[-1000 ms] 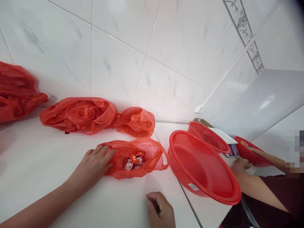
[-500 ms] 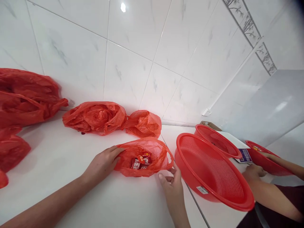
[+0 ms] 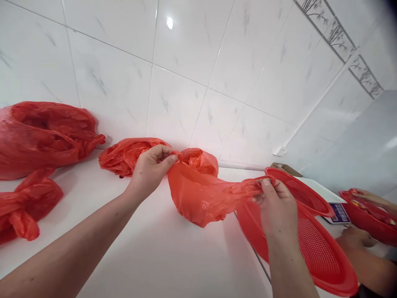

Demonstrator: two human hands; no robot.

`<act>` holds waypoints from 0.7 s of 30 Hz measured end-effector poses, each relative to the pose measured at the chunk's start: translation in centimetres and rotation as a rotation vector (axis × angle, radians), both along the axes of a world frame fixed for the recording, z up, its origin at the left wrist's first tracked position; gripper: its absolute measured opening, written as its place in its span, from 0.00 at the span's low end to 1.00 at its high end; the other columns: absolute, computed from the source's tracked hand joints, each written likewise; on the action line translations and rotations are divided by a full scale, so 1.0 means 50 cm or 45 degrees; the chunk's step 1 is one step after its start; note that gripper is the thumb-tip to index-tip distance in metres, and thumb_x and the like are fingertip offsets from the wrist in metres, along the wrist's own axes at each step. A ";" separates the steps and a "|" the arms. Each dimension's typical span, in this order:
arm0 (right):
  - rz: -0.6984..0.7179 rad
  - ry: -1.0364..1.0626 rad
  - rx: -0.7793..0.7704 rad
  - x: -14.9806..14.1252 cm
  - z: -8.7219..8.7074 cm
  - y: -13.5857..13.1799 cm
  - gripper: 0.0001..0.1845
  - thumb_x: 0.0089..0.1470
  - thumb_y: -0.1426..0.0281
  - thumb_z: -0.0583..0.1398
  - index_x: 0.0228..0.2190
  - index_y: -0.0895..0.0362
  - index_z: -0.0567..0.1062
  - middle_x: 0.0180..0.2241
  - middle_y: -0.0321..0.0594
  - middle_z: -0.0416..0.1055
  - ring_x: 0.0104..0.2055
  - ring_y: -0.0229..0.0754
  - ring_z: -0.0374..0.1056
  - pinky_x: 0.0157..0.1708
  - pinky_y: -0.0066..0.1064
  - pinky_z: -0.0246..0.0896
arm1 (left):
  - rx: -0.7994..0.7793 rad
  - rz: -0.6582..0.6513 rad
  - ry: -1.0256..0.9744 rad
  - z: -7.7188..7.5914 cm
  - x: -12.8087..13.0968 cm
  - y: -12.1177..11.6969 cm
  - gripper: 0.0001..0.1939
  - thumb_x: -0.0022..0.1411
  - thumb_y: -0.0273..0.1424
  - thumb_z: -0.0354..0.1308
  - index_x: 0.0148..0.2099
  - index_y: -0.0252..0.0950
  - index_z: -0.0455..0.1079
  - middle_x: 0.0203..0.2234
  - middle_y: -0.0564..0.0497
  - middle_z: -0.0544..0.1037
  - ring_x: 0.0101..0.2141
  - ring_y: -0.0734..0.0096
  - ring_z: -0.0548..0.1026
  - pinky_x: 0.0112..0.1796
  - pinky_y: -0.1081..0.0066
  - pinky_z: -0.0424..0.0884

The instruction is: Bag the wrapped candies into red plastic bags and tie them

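Head camera view, looking down at a white bench point(image 3: 149, 265) against a white tiled wall. The left hand point(image 3: 151, 167) pinches one handle of a red plastic bag point(image 3: 201, 198), fingers closed on the twisted plastic. The right hand point(image 3: 277, 207) grips the other handle, closed around it. The bag hangs stretched between the two hands, its bulging bottom just over the bench. Below the right hand sits a large red mesh basket point(image 3: 322, 260), with a second red basket point(image 3: 299, 192) behind it. More red bags lie along the wall: one point(image 3: 125, 155) behind the left hand, a big one point(image 3: 46, 136) far left, a knotted one point(image 3: 25, 207) at the left edge. At the far right, another person's hand point(image 3: 355, 240) rests near a third red basket point(image 3: 369, 219).
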State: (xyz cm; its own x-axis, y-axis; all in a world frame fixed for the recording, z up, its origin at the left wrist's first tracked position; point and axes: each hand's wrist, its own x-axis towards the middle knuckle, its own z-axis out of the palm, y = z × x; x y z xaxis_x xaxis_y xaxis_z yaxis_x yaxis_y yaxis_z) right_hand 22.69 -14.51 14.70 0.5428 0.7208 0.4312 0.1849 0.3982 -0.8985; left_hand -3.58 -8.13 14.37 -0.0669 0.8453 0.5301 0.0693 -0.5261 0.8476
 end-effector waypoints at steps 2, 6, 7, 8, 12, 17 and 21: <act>0.020 -0.020 -0.024 0.003 0.005 0.007 0.14 0.48 0.59 0.62 0.29 0.57 0.72 0.28 0.36 0.67 0.26 0.34 0.62 0.24 0.26 0.62 | -0.002 -0.051 -0.051 0.013 0.004 -0.001 0.08 0.57 0.35 0.58 0.34 0.35 0.68 0.27 0.52 0.74 0.29 0.74 0.70 0.31 0.73 0.66; -0.068 -0.053 0.023 -0.001 -0.005 0.020 0.15 0.50 0.58 0.60 0.31 0.57 0.72 0.32 0.39 0.70 0.30 0.37 0.65 0.28 0.28 0.64 | 0.018 -0.089 -0.161 0.017 0.009 -0.002 0.08 0.59 0.35 0.57 0.33 0.36 0.66 0.25 0.53 0.72 0.28 0.74 0.70 0.32 0.72 0.67; -0.083 -0.083 0.022 0.000 -0.015 0.019 0.15 0.51 0.58 0.59 0.34 0.57 0.72 0.35 0.41 0.70 0.33 0.39 0.67 0.30 0.30 0.65 | 0.020 -0.081 -0.161 0.016 0.006 -0.003 0.08 0.59 0.36 0.56 0.34 0.36 0.67 0.25 0.53 0.72 0.28 0.74 0.71 0.32 0.71 0.68; -0.098 -0.124 0.006 0.002 -0.029 0.016 0.16 0.51 0.58 0.59 0.37 0.56 0.71 0.39 0.42 0.70 0.36 0.41 0.67 0.34 0.32 0.66 | 0.015 -0.077 -0.134 0.014 0.000 -0.006 0.09 0.59 0.37 0.56 0.36 0.36 0.67 0.27 0.52 0.73 0.29 0.72 0.72 0.33 0.71 0.69; -0.163 -0.245 -0.096 0.021 -0.140 -0.016 0.33 0.44 0.63 0.63 0.51 0.53 0.62 0.53 0.48 0.62 0.51 0.50 0.63 0.47 0.41 0.61 | -0.013 -0.084 0.244 -0.031 -0.057 -0.024 0.26 0.53 0.43 0.62 0.53 0.42 0.63 0.50 0.45 0.70 0.47 0.58 0.70 0.43 0.62 0.70; 0.058 -0.198 -0.140 0.009 -0.245 -0.055 0.51 0.34 0.63 0.67 0.59 0.52 0.52 0.61 0.50 0.50 0.61 0.59 0.50 0.56 0.52 0.48 | -0.141 -0.217 0.635 -0.167 -0.151 -0.041 0.54 0.43 0.56 0.61 0.67 0.48 0.40 0.63 0.41 0.54 0.59 0.42 0.55 0.49 0.52 0.66; 0.068 -0.231 -0.302 -0.035 -0.202 -0.025 0.58 0.33 0.63 0.68 0.62 0.47 0.46 0.65 0.46 0.42 0.64 0.61 0.42 0.55 0.53 0.50 | -0.159 -0.371 0.786 -0.236 -0.148 -0.034 0.52 0.47 0.58 0.57 0.67 0.45 0.38 0.62 0.38 0.55 0.56 0.47 0.62 0.45 0.57 0.70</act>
State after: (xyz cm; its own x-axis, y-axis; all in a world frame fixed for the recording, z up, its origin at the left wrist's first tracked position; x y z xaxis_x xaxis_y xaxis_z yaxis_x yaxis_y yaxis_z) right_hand 20.93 -15.77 4.59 0.4312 0.8382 0.3337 0.3351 0.1946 -0.9219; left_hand -10.96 -9.82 2.56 0.4547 0.8401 0.2958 0.4289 -0.4976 0.7540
